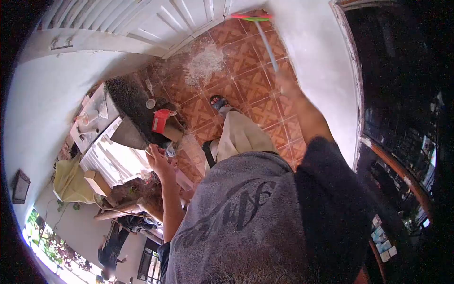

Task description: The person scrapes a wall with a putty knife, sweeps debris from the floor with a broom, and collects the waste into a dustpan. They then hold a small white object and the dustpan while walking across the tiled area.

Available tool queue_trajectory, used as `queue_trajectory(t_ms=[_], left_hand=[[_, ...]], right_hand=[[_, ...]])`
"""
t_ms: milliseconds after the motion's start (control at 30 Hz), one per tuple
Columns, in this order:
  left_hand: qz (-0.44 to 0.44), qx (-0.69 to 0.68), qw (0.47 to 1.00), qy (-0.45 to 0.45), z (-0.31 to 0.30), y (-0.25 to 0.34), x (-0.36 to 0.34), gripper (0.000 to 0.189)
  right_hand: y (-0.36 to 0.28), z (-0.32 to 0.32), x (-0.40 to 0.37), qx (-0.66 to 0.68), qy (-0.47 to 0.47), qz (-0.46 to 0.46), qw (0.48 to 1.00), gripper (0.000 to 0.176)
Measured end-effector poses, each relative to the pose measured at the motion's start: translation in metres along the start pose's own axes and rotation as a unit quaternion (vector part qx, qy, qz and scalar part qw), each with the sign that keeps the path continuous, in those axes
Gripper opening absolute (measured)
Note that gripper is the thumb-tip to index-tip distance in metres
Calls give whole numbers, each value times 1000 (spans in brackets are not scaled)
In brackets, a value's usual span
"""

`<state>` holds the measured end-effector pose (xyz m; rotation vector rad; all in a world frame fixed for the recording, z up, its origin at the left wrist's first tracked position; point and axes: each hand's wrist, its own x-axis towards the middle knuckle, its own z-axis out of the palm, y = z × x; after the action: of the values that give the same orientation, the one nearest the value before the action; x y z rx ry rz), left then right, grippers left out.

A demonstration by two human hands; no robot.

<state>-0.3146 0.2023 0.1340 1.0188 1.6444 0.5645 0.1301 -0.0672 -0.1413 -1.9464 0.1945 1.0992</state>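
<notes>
My right hand [285, 84] is closed around the pale grey handle of a broom [267, 45], arm stretched forward. Its green and red head [253, 18] is near the white wall at the far end of the floor. On the left, my left hand [157, 160] grips the narrow end of a flat, dark grey, wedge-shaped tool [129, 134], whose wide part points away to the left. A patch of whitish debris [205, 64] is spread over the patterned brown tiles [257, 52], left of the broom.
A white panelled door [161, 21] borders the floor ahead. To the left are a red box [162, 120], a small white ladle-like item [150, 102] and a bright white ribbed surface [111, 158]. My sandalled foot [218, 102] stands on the tiles. Another person [112, 248] is at lower left.
</notes>
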Motion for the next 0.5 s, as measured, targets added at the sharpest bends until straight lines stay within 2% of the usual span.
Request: queue_trajectory(t_ms=[33, 67, 100, 133, 167, 200, 233, 300, 333, 400, 433, 467, 500], left_hand=[[3, -2, 1000, 1, 3, -3, 0, 25], [-13, -3, 1000, -8, 5, -5, 0, 23], [-28, 4, 999, -20, 1, -4, 3, 22], [32, 47, 998, -39, -7, -19, 17, 22], [80, 50, 995, -40, -14, -31, 27, 23], [125, 46, 990, -41, -15, -38, 33, 24], [124, 43, 990, -44, -10, -32, 28, 24], [62, 53, 997, -17, -2, -14, 13, 25], [61, 54, 996, -20, -2, -17, 13, 25], [39, 64, 997, -33, 0, -25, 16, 25], [39, 68, 996, -40, 7, -22, 13, 25], [19, 72, 996, -44, 13, -17, 8, 25], [-2, 77, 996, -47, 16, -15, 4, 25]], right_hand=[[-26, 0, 27, -218, 105, -13, 970, 14], [-28, 0, 29, -216, 101, -18, 971, 14], [-17, 2, 19, -81, 32, -57, 995, 14], [-5, 4, -5, 60, -33, -92, 993, 16], [-3, 6, -29, 194, -96, -131, 967, 18], [-14, 10, -62, 234, -90, -57, 966, 19], [-23, 15, -98, 270, -83, 19, 959, 20], [3, 12, -125, 77, 0, 56, 995, 27], [-1, 13, -127, 78, 3, 57, 995, 27], [-9, 13, -133, -43, 92, 78, 992, 28], [9, 10, -95, -143, 157, -15, 977, 26], [34, 6, -39, -242, 215, -105, 940, 24], [44, -7, 7, -136, 149, -182, 962, 23]])
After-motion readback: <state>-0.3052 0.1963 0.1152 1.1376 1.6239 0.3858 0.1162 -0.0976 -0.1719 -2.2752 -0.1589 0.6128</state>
